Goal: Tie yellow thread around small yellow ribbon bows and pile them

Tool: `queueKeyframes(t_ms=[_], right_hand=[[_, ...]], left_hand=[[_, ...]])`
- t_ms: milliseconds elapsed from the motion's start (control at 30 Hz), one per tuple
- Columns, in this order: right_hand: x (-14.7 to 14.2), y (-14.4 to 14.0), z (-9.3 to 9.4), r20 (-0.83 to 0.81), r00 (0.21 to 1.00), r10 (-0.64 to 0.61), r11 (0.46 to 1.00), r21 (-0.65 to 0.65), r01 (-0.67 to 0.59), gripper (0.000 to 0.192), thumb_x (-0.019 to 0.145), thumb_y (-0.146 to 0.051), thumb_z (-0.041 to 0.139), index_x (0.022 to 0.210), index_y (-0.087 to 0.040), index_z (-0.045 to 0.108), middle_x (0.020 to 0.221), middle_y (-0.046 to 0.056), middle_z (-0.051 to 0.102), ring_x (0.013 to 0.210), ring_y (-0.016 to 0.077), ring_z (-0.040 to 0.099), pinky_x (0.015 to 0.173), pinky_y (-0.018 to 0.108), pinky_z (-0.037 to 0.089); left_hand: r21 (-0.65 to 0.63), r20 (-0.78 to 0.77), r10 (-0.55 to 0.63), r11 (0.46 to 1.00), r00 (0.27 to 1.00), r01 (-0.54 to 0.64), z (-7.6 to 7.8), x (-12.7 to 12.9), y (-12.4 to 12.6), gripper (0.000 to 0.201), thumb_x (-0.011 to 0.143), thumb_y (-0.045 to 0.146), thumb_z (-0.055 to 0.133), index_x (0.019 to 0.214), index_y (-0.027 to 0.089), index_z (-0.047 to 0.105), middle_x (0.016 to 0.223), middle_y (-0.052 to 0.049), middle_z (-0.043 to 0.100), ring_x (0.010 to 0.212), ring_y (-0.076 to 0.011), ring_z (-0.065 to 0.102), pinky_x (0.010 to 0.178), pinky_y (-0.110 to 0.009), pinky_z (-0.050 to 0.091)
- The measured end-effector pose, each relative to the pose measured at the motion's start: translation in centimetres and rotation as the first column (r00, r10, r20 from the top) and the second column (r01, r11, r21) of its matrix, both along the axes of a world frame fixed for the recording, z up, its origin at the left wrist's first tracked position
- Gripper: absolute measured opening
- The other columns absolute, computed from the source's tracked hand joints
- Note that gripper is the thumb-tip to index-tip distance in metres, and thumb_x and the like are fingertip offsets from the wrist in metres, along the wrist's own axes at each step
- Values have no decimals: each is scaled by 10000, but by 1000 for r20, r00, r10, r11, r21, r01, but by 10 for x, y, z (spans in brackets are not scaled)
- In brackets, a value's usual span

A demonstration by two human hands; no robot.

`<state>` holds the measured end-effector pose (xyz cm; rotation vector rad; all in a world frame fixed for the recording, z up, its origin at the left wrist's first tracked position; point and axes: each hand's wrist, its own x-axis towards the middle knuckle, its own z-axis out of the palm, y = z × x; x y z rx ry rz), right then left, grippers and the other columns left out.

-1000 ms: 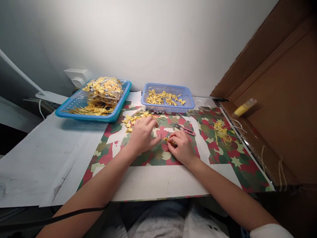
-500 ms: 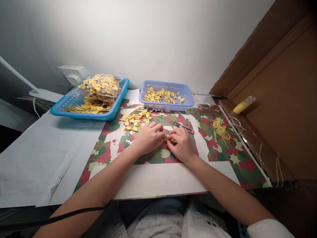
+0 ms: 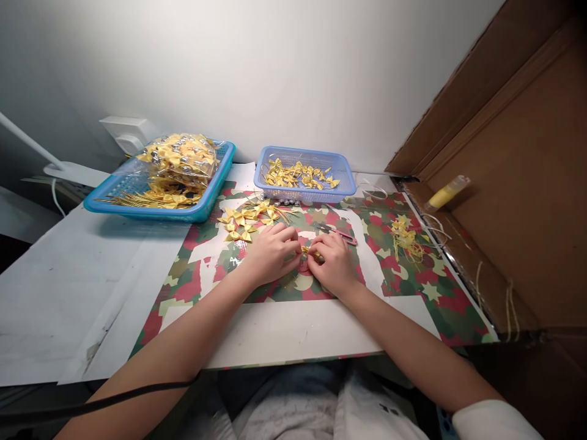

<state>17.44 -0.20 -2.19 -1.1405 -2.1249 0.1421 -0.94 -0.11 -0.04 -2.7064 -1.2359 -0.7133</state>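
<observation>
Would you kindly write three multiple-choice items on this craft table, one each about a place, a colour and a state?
1. Where do the pink snips lie?
A. in the small basket
B. on the patterned mat, just beyond the right hand
C. on the cardboard

2. What colour are the loose bows by the left hand?
A. yellow
B. red
C. white

3. How are the two hands placed?
A. wide apart
B. one raised
C. together on a small yellow piece

Answers: 1 B, the snips rest on the mat past the right hand. 2 A, every bow is yellow. 3 C, both sets of fingertips meet at the piece.
</observation>
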Motion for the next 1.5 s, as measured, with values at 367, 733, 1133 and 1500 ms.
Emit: queueKeyframes(t_ms=[367, 733, 1133, 1500], right_hand=[[0, 1, -1, 4, 1000, -12, 1000, -10, 12, 164, 755, -82, 590, 665, -218, 602, 816, 37, 659, 821, 221, 505, 777, 376, 443], [0, 2, -1, 24, 999, -31, 999, -22, 31, 165, 745, -79, 581, 658, -218, 578, 816, 38, 664, 819, 223, 499, 780, 382, 431], [5, -4, 6, 48, 997, -53, 996, -64, 56, 131, 707, -165, 641, 814, -221, 591, 933, 40, 662, 890, 241, 519, 810, 394, 389], [1, 2, 2, 81, 995, -51, 998, -41, 55, 107, 806, -180, 632, 709, -223, 652, 908, 44, 658, 910, 231, 523, 805, 398, 365]], left_hand=[[47, 56, 18, 999, 998, -21, 3, 1, -1, 186, 868, 244, 515, 718, 198, 615, 801, -44, 616, 716, -177, 463, 653, -318, 365], [40, 85, 32, 999, 996, -36, 6, 0, -1, 189, 848, 236, 522, 684, 194, 607, 777, -44, 610, 717, -178, 461, 653, -323, 376], [-11, 80, 69, 998, 994, -68, 3, 1, -1, 152, 838, 234, 530, 727, 193, 625, 789, -46, 608, 727, -188, 467, 664, -330, 373], [-19, 131, 71, 997, 989, -69, 3, 5, -3, 181, 856, 255, 514, 726, 198, 627, 773, -47, 607, 718, -185, 471, 671, -332, 392]])
